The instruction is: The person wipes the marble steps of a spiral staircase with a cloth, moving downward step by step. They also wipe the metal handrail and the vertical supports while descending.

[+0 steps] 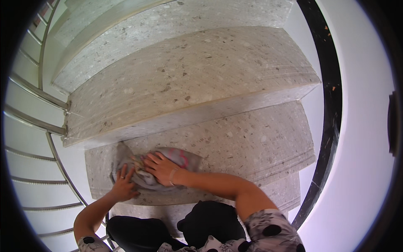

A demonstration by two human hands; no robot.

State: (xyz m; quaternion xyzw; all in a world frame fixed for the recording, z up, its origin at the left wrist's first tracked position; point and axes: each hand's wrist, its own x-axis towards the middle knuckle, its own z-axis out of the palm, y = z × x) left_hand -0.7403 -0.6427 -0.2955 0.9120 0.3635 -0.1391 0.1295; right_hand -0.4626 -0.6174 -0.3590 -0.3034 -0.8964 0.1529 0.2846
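Note:
A crumpled grey cloth (149,179) with pink and yellowish patches lies on a speckled stone stair tread (226,141), towards its left end. My right hand (162,170) presses flat on the cloth, fingers spread, with a thin band at the wrist. My left hand (124,186), wearing a ring, rests at the cloth's lower left edge with its fingers apart. Both palms face down, and neither hand is closed around the cloth. Parts of the cloth are blurred.
More stone steps (195,69) rise beyond this one. A curved metal railing (37,121) runs along the left side. At the right, a black stone skirting band (330,94) follows the white wall (362,126). My knees (211,223) are close below the tread.

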